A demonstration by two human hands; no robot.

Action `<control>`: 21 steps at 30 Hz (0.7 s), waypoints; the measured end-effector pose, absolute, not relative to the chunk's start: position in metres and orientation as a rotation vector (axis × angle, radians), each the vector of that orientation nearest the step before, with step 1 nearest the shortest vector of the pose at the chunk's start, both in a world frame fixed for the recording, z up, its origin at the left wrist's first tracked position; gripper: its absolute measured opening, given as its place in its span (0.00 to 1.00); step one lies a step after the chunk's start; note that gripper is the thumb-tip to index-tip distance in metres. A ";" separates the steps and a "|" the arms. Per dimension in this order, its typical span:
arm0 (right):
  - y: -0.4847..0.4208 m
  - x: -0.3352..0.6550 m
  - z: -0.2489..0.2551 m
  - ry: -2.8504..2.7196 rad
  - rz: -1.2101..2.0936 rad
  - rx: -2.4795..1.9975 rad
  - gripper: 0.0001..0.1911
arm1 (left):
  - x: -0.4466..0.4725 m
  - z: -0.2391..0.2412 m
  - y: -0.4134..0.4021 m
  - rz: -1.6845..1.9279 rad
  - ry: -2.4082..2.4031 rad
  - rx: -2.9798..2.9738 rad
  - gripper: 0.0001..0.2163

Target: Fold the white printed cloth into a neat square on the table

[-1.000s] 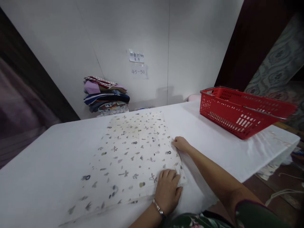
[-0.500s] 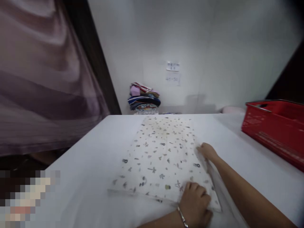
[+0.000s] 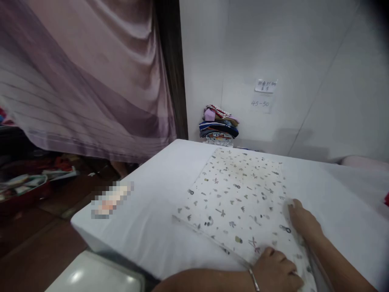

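Observation:
A cream cloth (image 3: 240,194) printed with small dark motifs lies flat on the white-covered table (image 3: 158,194). My left hand (image 3: 278,272), with a bracelet at the wrist, rests on the cloth's near right corner, fingers curled over the fabric. My right hand (image 3: 302,221) sits at the cloth's right edge, fingers bent and pressed against the fabric edge. Whether either hand pinches the cloth or only presses on it is unclear.
A stack of folded clothes (image 3: 219,126) stands at the table's far end against the white wall, under two paper notes (image 3: 264,94). A mauve curtain (image 3: 85,81) hangs at left. A white stool (image 3: 97,275) sits below the table's near corner. Clutter lies on the floor at far left.
The view has swung left: the red basket has left the frame and the curtain and floor have come in. Both hands stay on the cloth's right side.

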State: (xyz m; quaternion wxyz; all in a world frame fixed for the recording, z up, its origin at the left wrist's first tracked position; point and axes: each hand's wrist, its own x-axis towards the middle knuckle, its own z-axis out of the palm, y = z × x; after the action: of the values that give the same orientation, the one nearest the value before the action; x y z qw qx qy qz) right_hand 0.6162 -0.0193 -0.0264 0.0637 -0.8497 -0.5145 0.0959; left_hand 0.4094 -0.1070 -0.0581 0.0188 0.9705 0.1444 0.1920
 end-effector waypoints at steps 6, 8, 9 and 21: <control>-0.032 0.618 -0.026 -1.555 0.303 -2.598 0.40 | 0.378 -0.026 -0.103 0.485 0.427 2.912 0.16; -0.044 0.616 -0.028 -1.544 0.331 -2.584 0.42 | 0.355 -0.017 -0.094 0.562 0.476 2.845 0.16; -0.051 0.614 -0.029 -1.532 0.350 -2.578 0.42 | 0.340 -0.013 -0.088 0.623 0.543 2.797 0.15; -0.130 0.574 -0.025 -1.523 0.527 -2.459 0.44 | 0.142 -0.012 -0.031 0.703 2.163 1.746 0.17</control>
State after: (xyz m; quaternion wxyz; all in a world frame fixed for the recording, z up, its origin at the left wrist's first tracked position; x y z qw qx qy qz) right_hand 0.5738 -0.1301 -0.0249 0.1006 -0.8322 -0.5153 0.1784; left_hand 0.1418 -0.0309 -0.0115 0.1366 0.6033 0.7473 0.2428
